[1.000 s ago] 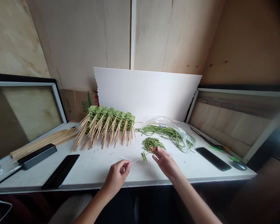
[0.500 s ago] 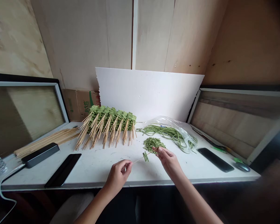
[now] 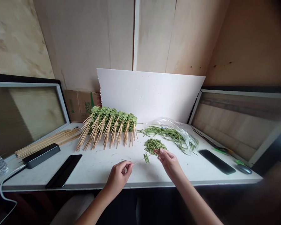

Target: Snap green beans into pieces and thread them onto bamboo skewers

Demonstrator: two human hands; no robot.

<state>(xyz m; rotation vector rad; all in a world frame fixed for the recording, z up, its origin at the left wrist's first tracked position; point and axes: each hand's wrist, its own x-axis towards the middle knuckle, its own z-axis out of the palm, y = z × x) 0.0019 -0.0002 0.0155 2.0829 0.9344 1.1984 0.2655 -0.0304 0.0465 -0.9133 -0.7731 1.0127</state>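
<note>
— Where was the thin stick (image 3: 138,161)?
— Just above the table (image 3: 103,170), slanting between your two hands. Its long axis ran from your left fingers away from you and to the right, up to your right fingertips.

— And the short bean pieces (image 3: 146,157) on it?
— They sat side by side across the stick, towards its far end. Your right hand (image 3: 170,160) was nearer to them, with its fingertips just beyond, on the far right side; your left hand (image 3: 119,175) was farther back along the stick.

— How did your fingers stand?
— Your left thumb and fingers were closed on the near part of the stick. Your right thumb and forefinger were drawn almost together at the far end, but whether they had hold of the stick, of another piece or of nothing, I couldn't tell.

— What lay around that?
— A pile of cut beans (image 3: 154,144) lay just behind the pieces and your right fingertips. Beyond it were long uncut beans (image 3: 170,132), partly under a clear plastic bag (image 3: 189,140). Farther off to your left stood a stack of filled skewers (image 3: 112,118), bare ends pointing towards you, with loose sticks (image 3: 49,142) left of it.
</note>
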